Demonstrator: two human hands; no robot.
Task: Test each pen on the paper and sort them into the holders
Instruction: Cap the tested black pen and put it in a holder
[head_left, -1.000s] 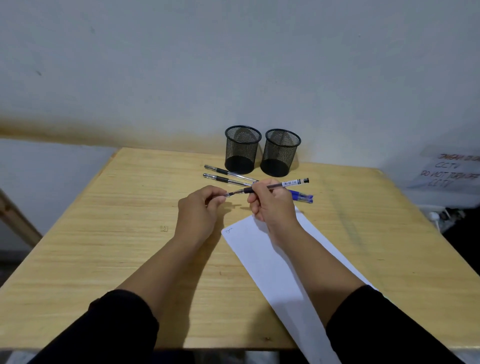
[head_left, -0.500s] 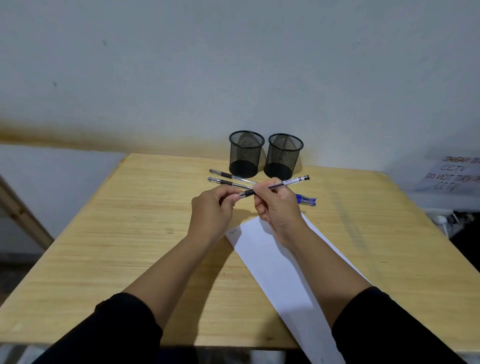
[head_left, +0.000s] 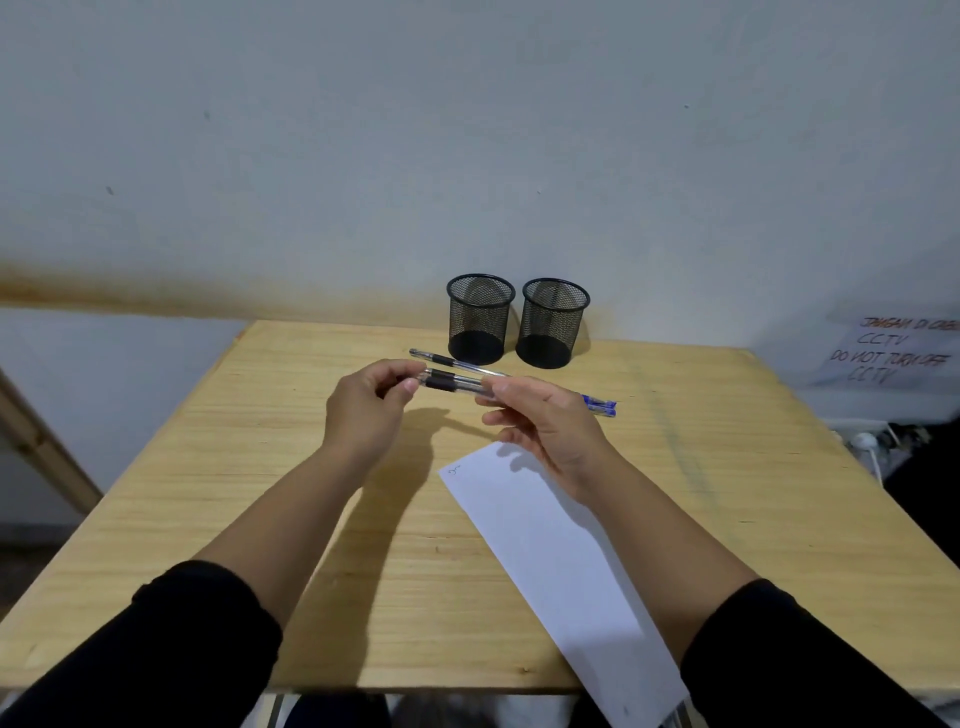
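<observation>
A pale wall backs the wooden bench (head_left: 260, 467), two mesh holders (head_left: 480, 317) at its far edge. Both hands pinch one pen (head_left: 452, 383) lying left-to-right above the bench: left hand (head_left: 363, 410) at its tip end, right hand (head_left: 545, 421) on the barrel. The paper (head_left: 545, 545) lies just below the right hand, the nearer one for a test stroke.

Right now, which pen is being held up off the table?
The clear pen with the black grip, held between the left hand and right hand. The other black-grip pen and the blue pen lie on the table.
</observation>
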